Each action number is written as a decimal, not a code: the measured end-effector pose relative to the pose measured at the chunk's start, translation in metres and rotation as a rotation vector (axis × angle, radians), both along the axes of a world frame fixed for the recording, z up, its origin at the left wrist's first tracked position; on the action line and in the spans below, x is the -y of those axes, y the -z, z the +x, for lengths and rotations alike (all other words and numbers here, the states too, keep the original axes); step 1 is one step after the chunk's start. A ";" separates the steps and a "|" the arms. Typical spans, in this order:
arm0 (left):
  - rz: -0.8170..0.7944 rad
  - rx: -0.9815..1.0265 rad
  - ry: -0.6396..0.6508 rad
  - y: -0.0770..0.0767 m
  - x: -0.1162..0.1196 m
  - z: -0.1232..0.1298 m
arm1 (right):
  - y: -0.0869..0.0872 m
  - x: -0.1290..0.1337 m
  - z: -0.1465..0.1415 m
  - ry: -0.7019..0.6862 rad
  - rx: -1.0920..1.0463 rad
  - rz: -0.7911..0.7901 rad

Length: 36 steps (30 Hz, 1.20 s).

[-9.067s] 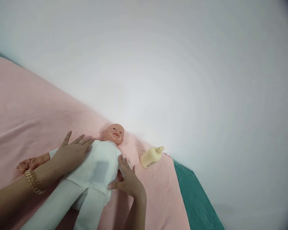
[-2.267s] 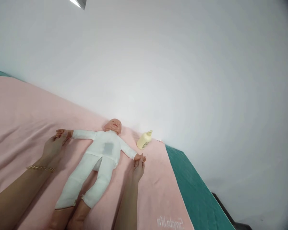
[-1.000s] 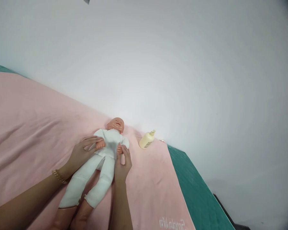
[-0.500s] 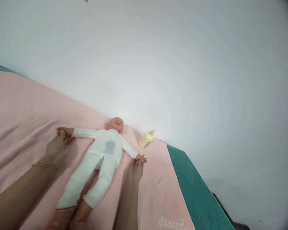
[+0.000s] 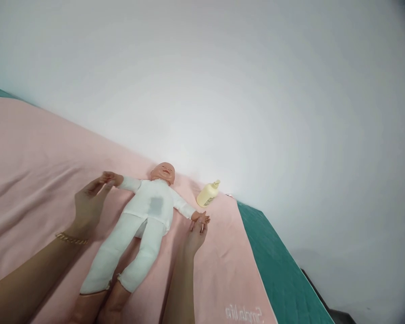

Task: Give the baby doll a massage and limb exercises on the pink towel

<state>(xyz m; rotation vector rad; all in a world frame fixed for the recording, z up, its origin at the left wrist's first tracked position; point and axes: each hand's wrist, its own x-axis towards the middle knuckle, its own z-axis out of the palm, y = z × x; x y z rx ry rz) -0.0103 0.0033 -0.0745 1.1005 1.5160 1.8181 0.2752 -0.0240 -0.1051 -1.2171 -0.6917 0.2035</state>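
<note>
A baby doll (image 5: 148, 207) with a white cloth body lies on its back, arms spread out, on a pink sheet (image 5: 229, 256). A grey patch marks its chest. My left hand (image 5: 89, 204), with a gold bracelet at the wrist, is closed on the doll's hand at the left, and that arm is raised a little off the sheet. At the right, my right hand (image 5: 195, 236) pinches the doll's other hand between thumb and fingers. The doll's feet run out of view at the bottom.
A pale yellow pump bottle (image 5: 208, 194) stands beside the doll's arm, close to the white wall (image 5: 243, 90). Green padding (image 5: 280, 265) shows past the sheet's right edge, with a dark object (image 5: 337, 315) beyond it at the lower right.
My left hand has brought the doll's hand inward and up, so that arm looks shorter and more bent. My right hand has shifted slightly up and right with the other doll hand.
</note>
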 end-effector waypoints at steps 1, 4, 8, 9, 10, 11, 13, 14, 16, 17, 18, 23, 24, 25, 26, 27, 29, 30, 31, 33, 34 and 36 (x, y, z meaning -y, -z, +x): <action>-0.019 -0.016 0.019 -0.006 0.004 0.006 | -0.007 0.003 -0.008 0.000 -0.025 -0.003; 0.052 -0.255 0.160 -0.011 0.010 0.021 | -0.023 0.010 -0.035 -0.114 -0.058 0.039; 0.350 -0.637 0.273 0.005 0.002 0.029 | -0.024 0.011 -0.060 -0.333 0.158 0.075; 0.404 -0.710 0.277 0.010 -0.001 0.029 | -0.022 0.011 -0.063 -0.379 0.234 0.068; 0.442 -0.772 0.281 0.014 -0.004 0.028 | -0.019 0.010 -0.065 -0.415 0.308 0.067; 0.467 -0.820 0.280 0.016 -0.007 0.028 | -0.018 0.010 -0.066 -0.441 0.375 0.073; 0.500 -0.889 0.284 0.019 -0.010 0.026 | -0.015 0.008 -0.066 -0.449 0.472 0.098; 0.513 -0.911 0.291 0.020 -0.011 0.026 | -0.014 0.007 -0.066 -0.445 0.507 0.105; 0.521 -0.934 0.309 0.020 -0.011 0.026 | -0.014 0.006 -0.066 -0.436 0.577 0.111; 0.520 -0.937 0.315 0.020 -0.011 0.027 | -0.014 0.006 -0.065 -0.434 0.616 0.111; 0.519 -0.935 0.321 0.020 -0.011 0.027 | -0.015 0.005 -0.065 -0.431 0.659 0.110; 0.509 -0.895 0.334 0.021 -0.011 0.029 | -0.017 0.004 -0.067 -0.361 0.820 0.152; 0.512 -0.889 0.336 0.021 -0.011 0.029 | -0.018 0.004 -0.068 -0.344 0.835 0.170; 0.517 -0.885 0.337 0.020 -0.011 0.029 | -0.019 0.003 -0.069 -0.331 0.847 0.188; 0.525 -0.883 0.334 0.020 -0.011 0.029 | -0.020 0.003 -0.070 -0.322 0.857 0.205; 0.536 -0.881 0.332 0.020 -0.012 0.029 | -0.020 0.003 -0.070 -0.315 0.866 0.218; 0.551 -0.878 0.328 0.021 -0.013 0.030 | -0.020 0.002 -0.071 -0.308 0.874 0.230; 0.553 -0.875 0.328 0.022 -0.013 0.030 | -0.019 0.002 -0.071 -0.307 0.875 0.232; 0.551 -0.868 0.329 0.022 -0.013 0.030 | -0.018 0.002 -0.071 -0.307 0.873 0.230; 0.519 -0.819 0.350 0.020 -0.013 0.029 | -0.016 0.002 -0.069 -0.315 0.848 0.209; 0.485 -0.767 0.373 0.017 -0.011 0.029 | -0.015 0.003 -0.068 -0.321 0.816 0.188; 0.351 -0.567 0.408 0.007 -0.005 0.027 | -0.017 0.006 -0.066 -0.316 0.680 0.131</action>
